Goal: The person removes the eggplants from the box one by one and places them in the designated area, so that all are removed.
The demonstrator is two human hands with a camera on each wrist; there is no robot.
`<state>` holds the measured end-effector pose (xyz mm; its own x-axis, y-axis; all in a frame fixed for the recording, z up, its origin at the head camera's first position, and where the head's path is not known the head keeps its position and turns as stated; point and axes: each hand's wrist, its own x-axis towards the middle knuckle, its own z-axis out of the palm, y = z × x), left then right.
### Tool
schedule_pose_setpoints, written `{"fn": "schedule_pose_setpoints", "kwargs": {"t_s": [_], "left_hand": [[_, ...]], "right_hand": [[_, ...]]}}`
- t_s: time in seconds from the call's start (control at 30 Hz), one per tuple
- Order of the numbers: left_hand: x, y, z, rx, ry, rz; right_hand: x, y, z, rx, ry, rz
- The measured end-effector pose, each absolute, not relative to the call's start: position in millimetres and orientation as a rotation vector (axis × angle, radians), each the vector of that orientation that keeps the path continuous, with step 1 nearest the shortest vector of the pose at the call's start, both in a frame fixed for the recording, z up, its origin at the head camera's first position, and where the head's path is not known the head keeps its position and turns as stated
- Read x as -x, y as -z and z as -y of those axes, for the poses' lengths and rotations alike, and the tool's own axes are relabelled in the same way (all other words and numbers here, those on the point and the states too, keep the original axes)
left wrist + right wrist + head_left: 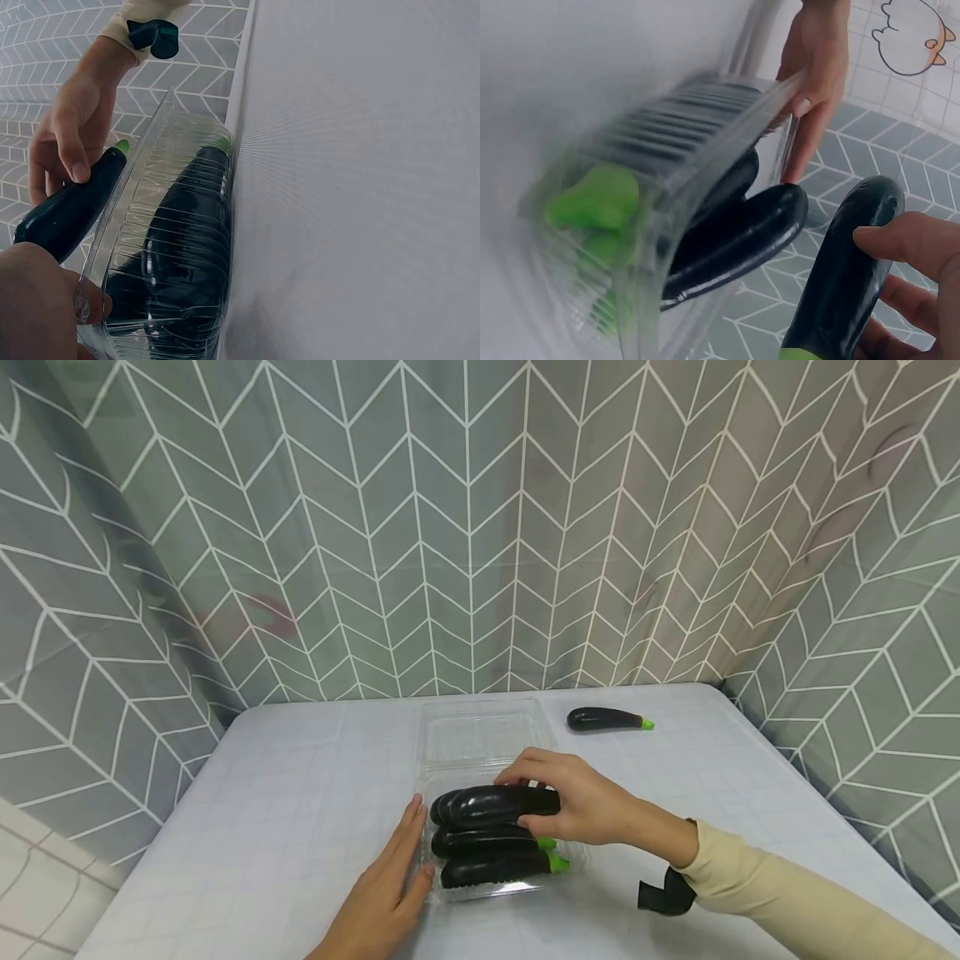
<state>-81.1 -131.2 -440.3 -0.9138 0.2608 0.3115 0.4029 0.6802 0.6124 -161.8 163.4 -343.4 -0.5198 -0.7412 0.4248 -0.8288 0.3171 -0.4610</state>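
A clear plastic clamshell box [435, 885] lies with its lid folded back, holding several dark eggplants with green stems. Between thumb and fingers, my right hand [581, 797] grips one eggplant [487, 806] over the box. The right wrist view shows that eggplant [847, 262] outside the box wall, thumb on its side. Flat along the box's left side, my left hand [386, 881] touches it with fingers extended. Its thumb lies at the rim of the box [169, 142] in the left wrist view. Below the held one, another eggplant [495, 867] lies near the front wall.
One more eggplant [603, 719] lies by itself at the back right of the white-covered table [285, 793]. The open lid [483, 731] lies toward the back. A patterned curtain [465, 527] surrounds the table's back and sides. A black strap [667, 893] hangs at the right wrist.
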Motion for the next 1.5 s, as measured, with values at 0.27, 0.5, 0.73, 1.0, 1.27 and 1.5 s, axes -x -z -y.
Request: {"fn": "schedule_pose_setpoints", "kwargs": {"t_s": [0.27, 0.5, 0.73, 1.0, 1.27, 1.5], "left_hand": [[82.8, 441.1, 131.7, 0.558, 1.029, 2.688], [84.1, 441.1, 132.3, 0.571, 1.015, 2.674], [84.1, 441.2, 131.8, 0.56, 1.016, 2.678], [82.3, 439.5, 131.2, 0.531, 1.036, 2.698], [82.4, 439.6, 131.6, 0.535, 1.041, 2.699], [82.8, 440.0, 131.6, 0.539, 1.036, 2.693]], "right_hand": [[164.6, 333.4, -168.8, -1.428, -0.95, 2.456], [165.7, 324.4, -173.5, -1.392, -0.929, 2.474], [168.2, 318.9, -180.1, -1.369, -0.909, 2.474], [175.2, 317.3, -186.1, -1.371, -0.902, 2.435], [183.3, 317.0, -194.0, -1.338, -0.876, 2.427], [192.2, 317.3, -202.5, -1.269, -0.838, 2.458]]}}
